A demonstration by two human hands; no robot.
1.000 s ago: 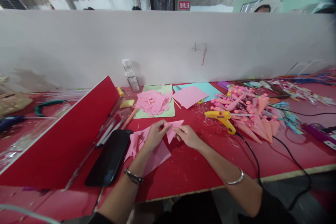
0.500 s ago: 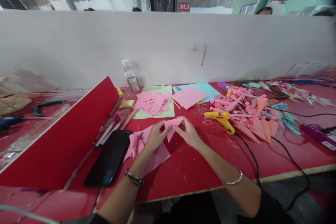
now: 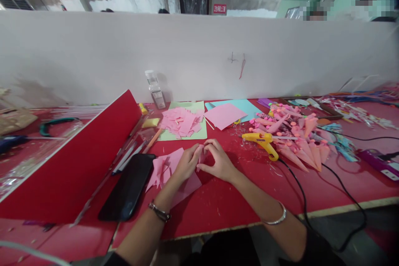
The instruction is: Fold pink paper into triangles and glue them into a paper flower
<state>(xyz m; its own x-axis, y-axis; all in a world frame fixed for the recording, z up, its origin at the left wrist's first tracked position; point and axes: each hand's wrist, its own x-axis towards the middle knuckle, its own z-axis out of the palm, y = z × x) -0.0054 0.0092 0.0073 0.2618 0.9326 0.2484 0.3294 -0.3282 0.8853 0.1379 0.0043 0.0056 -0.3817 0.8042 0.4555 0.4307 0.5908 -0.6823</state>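
Observation:
Between my hands, above the red table [image 3: 224, 208], is a small folded pink paper [image 3: 201, 156], partly hidden by fingers. My left hand [image 3: 186, 162] pinches it from the left. My right hand [image 3: 220, 162] curves around its right side, thumb and fingertips at the paper's edge. Pink sheets with folded pieces [image 3: 160, 172] lie beside and under my left wrist. Behind my hands, a pile of pink paper strips [image 3: 183, 122] rests on a light green sheet [image 3: 199, 134]. A pink sheet [image 3: 225, 115] overlaps a blue sheet [image 3: 249, 107].
A black phone [image 3: 127, 189] and a slanted red board [image 3: 84, 166] are at left. On the right are a yellow glue gun [image 3: 263, 143], its black cable, a heap of pink cones [image 3: 307, 149] and a purple power strip [image 3: 378, 164]. A clear bottle [image 3: 156, 91] stands behind.
The paper between my hands has gone from a spread, pointed shape to a narrower one, mostly covered by fingers. My right hand's fingers have curved more widely around it.

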